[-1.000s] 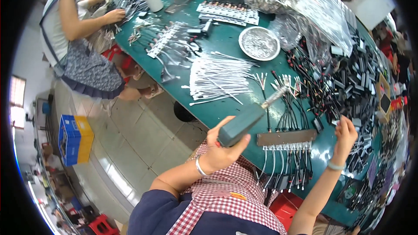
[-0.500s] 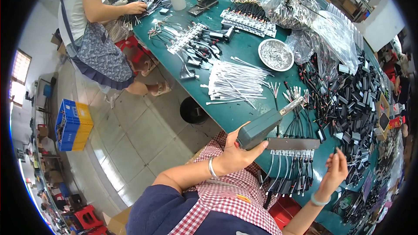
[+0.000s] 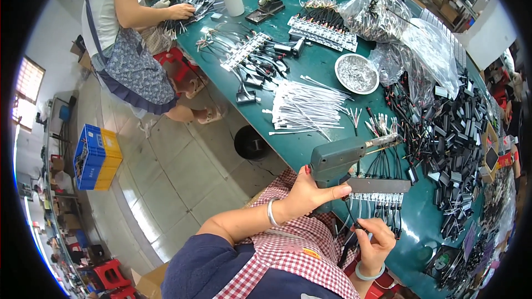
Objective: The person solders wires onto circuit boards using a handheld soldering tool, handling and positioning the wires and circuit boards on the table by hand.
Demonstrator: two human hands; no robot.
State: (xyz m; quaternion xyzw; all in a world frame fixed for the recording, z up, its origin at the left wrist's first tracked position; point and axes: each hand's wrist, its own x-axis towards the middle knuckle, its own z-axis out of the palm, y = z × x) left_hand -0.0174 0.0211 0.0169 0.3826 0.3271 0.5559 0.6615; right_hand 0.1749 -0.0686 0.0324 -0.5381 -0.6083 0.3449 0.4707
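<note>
Having moved leftward, the right hand (image 3: 377, 245) pinches a black cable (image 3: 357, 223) below the brown bar (image 3: 379, 185), while the left hand (image 3: 303, 196) grips a dark green soldering gun (image 3: 337, 158) over the desk (image 3: 302, 145), its tip near bundled wires (image 3: 381, 125), with white cables (image 3: 305, 106) and a round bowl (image 3: 359, 92) farther off.

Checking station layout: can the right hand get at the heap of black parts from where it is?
Probably yes: green tabletop separates the right hand from the black parts, with nothing visibly blocking. It seems to pinch a black cable, though, so may need to let go first.
</note>
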